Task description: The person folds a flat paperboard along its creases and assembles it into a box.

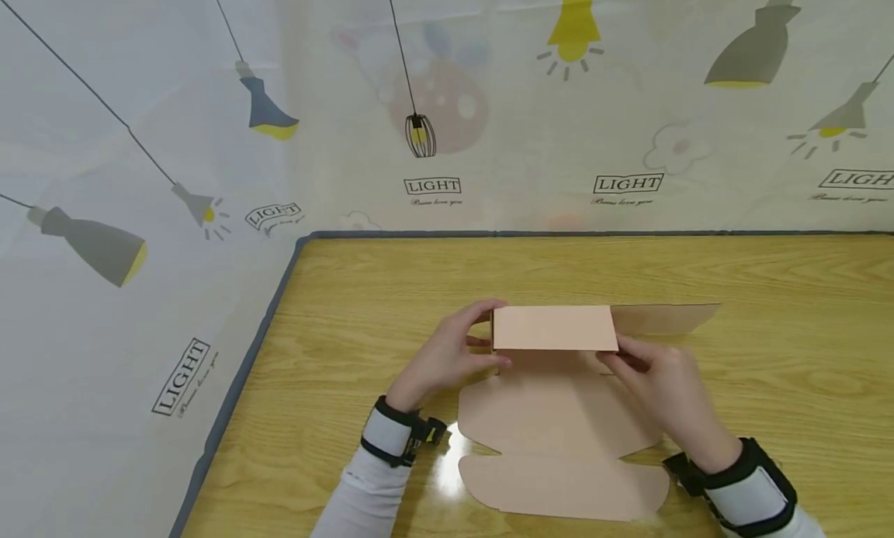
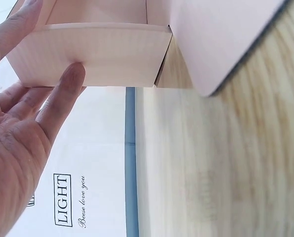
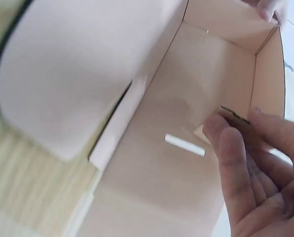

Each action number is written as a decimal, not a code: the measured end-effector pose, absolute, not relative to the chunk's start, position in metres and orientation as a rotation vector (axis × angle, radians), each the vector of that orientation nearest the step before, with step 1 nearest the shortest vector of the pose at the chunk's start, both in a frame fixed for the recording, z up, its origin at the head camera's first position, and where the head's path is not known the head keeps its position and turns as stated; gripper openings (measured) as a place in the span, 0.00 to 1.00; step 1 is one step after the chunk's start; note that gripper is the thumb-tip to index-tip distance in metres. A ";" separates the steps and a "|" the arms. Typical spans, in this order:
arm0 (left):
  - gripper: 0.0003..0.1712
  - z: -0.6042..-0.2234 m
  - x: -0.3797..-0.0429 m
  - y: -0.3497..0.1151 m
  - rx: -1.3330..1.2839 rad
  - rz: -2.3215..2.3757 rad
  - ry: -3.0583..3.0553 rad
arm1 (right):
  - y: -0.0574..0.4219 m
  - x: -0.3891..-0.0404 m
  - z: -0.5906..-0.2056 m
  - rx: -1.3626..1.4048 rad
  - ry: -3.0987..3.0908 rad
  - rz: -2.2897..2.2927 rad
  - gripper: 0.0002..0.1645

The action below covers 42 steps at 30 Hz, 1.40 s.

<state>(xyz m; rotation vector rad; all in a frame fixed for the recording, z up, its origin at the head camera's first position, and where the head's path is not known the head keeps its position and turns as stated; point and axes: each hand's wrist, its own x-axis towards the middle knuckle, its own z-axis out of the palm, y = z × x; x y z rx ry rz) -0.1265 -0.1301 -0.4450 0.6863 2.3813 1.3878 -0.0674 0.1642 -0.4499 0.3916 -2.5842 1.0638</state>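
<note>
A partly folded pale pink cardboard box (image 1: 552,328) stands on its side wall or is tipped up between the hands; which one I cannot tell. My left hand (image 1: 443,355) grips its left end, and the left wrist view shows fingers against the outer face of the end wall (image 2: 97,57). At the other end, my right hand (image 1: 667,383) pinches a small cardboard flap (image 3: 235,118) between thumb and fingers. Close to that flap, a narrow slot (image 3: 185,144) pierces the box's inner panel. The lid panel (image 1: 552,418), with rounded side tabs, spreads toward me.
A long side flap (image 1: 663,318) sticks out to the right behind the box. Everything lies on a wood-grain table (image 1: 314,414). Lamp-printed white sheeting (image 1: 489,196) with a blue-grey edge (image 1: 391,234) borders the table at the back and left.
</note>
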 end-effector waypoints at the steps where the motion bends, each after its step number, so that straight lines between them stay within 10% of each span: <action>1: 0.45 -0.445 -0.126 -0.130 0.680 1.388 2.380 | 0.166 -0.068 -0.450 0.410 -2.588 1.041 0.18; 25: 0.46 -0.445 -0.126 -0.129 0.652 1.381 2.385 | 0.193 -0.078 -0.459 0.325 -3.015 0.853 0.09; 33: 0.46 -0.446 -0.126 -0.130 0.660 1.390 2.391 | 0.198 -0.085 -0.454 0.264 -3.096 1.246 0.39; 42: 0.46 -0.444 -0.125 -0.130 0.643 1.406 2.409 | 0.206 -0.091 -0.461 0.194 -3.101 1.440 0.38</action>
